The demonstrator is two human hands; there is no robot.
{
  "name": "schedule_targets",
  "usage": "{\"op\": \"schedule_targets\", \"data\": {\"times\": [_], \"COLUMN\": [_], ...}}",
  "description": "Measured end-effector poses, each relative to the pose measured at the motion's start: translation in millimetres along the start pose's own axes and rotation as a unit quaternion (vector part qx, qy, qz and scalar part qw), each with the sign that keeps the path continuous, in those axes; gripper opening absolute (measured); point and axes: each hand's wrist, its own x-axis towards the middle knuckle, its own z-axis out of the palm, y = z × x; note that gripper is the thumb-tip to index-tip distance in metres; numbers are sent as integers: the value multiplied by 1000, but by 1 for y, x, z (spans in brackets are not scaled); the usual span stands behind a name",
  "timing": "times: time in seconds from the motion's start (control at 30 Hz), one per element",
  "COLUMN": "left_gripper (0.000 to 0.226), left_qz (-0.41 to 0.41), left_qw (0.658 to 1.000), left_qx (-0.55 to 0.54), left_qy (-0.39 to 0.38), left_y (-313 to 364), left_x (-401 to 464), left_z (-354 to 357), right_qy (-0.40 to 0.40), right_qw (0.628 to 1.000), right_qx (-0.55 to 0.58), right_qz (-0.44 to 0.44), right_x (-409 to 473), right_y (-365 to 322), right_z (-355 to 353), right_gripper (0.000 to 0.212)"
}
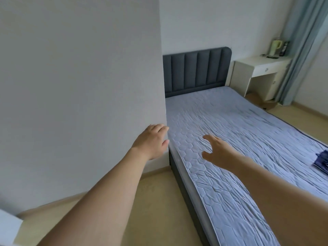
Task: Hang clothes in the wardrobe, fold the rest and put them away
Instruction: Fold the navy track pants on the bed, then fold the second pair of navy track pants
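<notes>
Reaching fwd w/ nothing held: left hand [152, 141] and right hand [217, 150], fingers spread, are extended over quilted grey-blue mattress [248, 139]; folded dark-blue garment [321, 161] lies far right, prob. next pickup.

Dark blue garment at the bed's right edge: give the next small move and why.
Probably turn right and reach the right hand toward the dark blue garment: both hands, the left hand too, are open and hold nothing, and it lies alone on the grey quilted mattress.

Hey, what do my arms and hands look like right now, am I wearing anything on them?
Both arms are bare as far as the picture shows: no sleeves. The left hand and right hand show no gloves, rings, watch or bracelets.
</notes>
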Motion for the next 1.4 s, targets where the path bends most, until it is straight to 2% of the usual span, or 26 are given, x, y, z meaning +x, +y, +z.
{"op": "schedule_targets", "data": {"times": [0.23, 0.33, 0.5, 0.57, 0.67, 0.9, 1.03, 1.13, 1.4], "left_gripper": [55, 55, 55, 55, 54, 51, 51, 50, 49], "left_qz": [-55, -42, 0, 8, 10, -8, -58, -86, -82], "left_qw": [998, 998, 996, 996, 997, 994, 991, 986, 981], "left_qx": [-26, -28, -56, -57, -62, -90, -98, -108, -114], "left_qy": [-21, -32, -73, -68, -50, -66, -68, -91, -133], "left_y": [74, 105, 197, 242, 302, 442, 472, 489, 577], "left_x": [37, 66, 121, 154, 198, 282, 323, 348, 442], "left_z": [20, 38, 75, 85, 98, 128, 137, 159, 220], "right_qy": [-15, -8, -14, -3, 7, -31, -27, -49, -99], "right_qw": [1000, 1000, 999, 998, 998, 997, 998, 998, 992], "right_qx": [-3, -6, -5, -7, -4, -29, -30, -36, -31], "right_qz": [-11, 2, 49, 55, 57, 64, 41, 32, 67], "right_x": [-10, -10, -22, -23, -20, -18, 11, 30, 73], "right_y": [85, 128, 229, 280, 352, 512, 555, 591, 729], "right_z": [-41, -56, -86, -109, -137, -226, -262, -261, -283], "right_gripper": [60, 60, 59, 58, 58, 56, 53, 52, 54]}}
